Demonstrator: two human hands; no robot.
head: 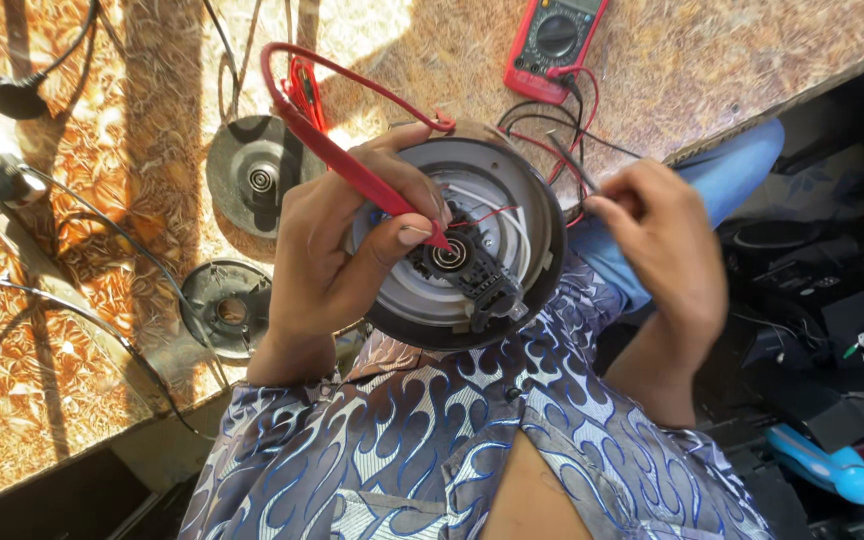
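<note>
- The kettle base is a round, dark-rimmed underside turned up, with a pale metal ring, white and red wires and a black connector block at its middle; it sits against the person's lap at the tabletop edge.
- The left hand pinches a red probe, its tip touching the connector.
- The right hand (somewhat blurred) grips a black probe beside the rim.
- A red multimeter lies beyond.
</note>
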